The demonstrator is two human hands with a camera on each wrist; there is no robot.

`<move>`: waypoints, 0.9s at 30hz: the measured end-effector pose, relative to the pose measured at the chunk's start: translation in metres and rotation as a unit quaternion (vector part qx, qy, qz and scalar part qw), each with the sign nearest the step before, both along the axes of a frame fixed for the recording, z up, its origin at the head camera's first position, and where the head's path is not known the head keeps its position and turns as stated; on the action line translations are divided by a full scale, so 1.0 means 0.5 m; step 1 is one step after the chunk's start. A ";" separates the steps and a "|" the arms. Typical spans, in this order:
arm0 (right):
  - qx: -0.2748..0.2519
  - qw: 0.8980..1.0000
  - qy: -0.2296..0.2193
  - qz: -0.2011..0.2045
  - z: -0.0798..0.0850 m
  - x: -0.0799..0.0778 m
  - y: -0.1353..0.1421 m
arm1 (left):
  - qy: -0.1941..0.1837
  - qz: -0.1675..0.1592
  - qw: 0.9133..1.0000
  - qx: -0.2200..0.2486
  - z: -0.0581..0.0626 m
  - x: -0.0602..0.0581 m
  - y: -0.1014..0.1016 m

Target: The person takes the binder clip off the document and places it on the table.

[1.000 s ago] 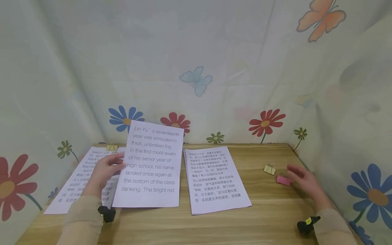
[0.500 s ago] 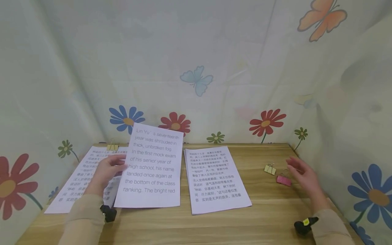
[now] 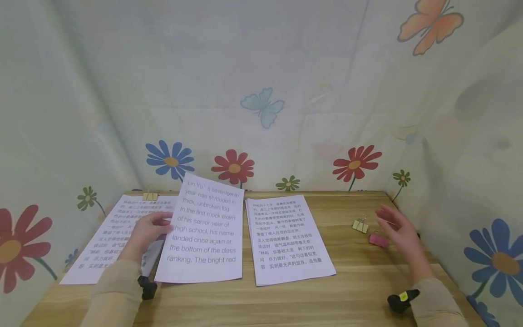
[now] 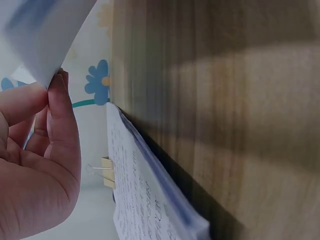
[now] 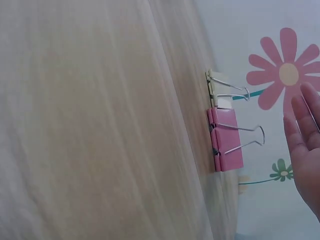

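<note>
My left hand (image 3: 149,234) pinches the left edge of a printed English sheet (image 3: 204,234) between thumb and fingers; in the left wrist view the thumb and fingertips meet on the paper (image 4: 47,37). The sheet is tilted up toward me, its top edge raised. My right hand (image 3: 400,234) hovers at the right with fingers extended and nothing in them. Nearest to it are a pink binder clip (image 3: 378,240) and a pale yellow binder clip (image 3: 360,225), both on the table; the right wrist view shows the pink clip (image 5: 227,140) with its wire handles outward.
A stack of Chinese-printed pages (image 3: 288,240) lies mid-table, right of the held sheet. Another stack (image 3: 98,250) lies at the left, partly behind the left arm, with a yellow binder clip (image 3: 150,196) at its top edge. A flowered cloth (image 3: 261,136) rises behind the wooden table (image 3: 286,304).
The held sheet has come down slightly and shifted a little right, with my left hand. My right hand has moved a little left and up, above the clips' right side.
</note>
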State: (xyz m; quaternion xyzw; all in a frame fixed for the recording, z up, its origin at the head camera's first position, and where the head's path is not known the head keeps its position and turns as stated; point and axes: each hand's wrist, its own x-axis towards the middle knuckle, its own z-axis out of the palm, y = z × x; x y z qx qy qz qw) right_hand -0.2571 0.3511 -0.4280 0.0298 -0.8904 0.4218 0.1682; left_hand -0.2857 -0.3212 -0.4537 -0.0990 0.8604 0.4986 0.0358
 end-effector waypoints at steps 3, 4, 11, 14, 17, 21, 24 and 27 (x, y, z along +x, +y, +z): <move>-0.001 1.000 0.004 0.007 0.004 0.001 -0.008 | -0.012 0.005 1.000 0.002 -0.005 0.000 0.002; -0.003 1.000 0.005 0.009 0.006 0.002 -0.011 | -0.016 0.006 1.000 0.004 -0.007 0.000 0.003; -0.010 1.000 0.011 0.009 0.007 0.000 -0.026 | -0.021 0.001 1.000 0.005 -0.017 -0.002 0.005; -0.016 0.999 0.022 0.019 0.003 -0.004 -0.028 | -0.020 -0.001 1.000 0.000 -0.021 -0.003 0.006; -0.026 0.998 0.032 0.036 -0.001 -0.009 -0.031 | -0.018 0.000 1.000 -0.006 -0.026 -0.003 0.007; -0.049 0.996 0.044 0.058 -0.004 -0.012 -0.039 | -0.024 0.002 1.000 -0.018 -0.031 -0.007 0.006; -0.066 0.994 0.054 0.075 -0.005 -0.014 -0.045 | -0.026 0.000 0.999 -0.034 -0.034 -0.009 0.006; -0.071 0.992 0.059 0.087 -0.007 -0.017 -0.048 | -0.023 -0.002 0.998 -0.053 -0.035 -0.008 0.009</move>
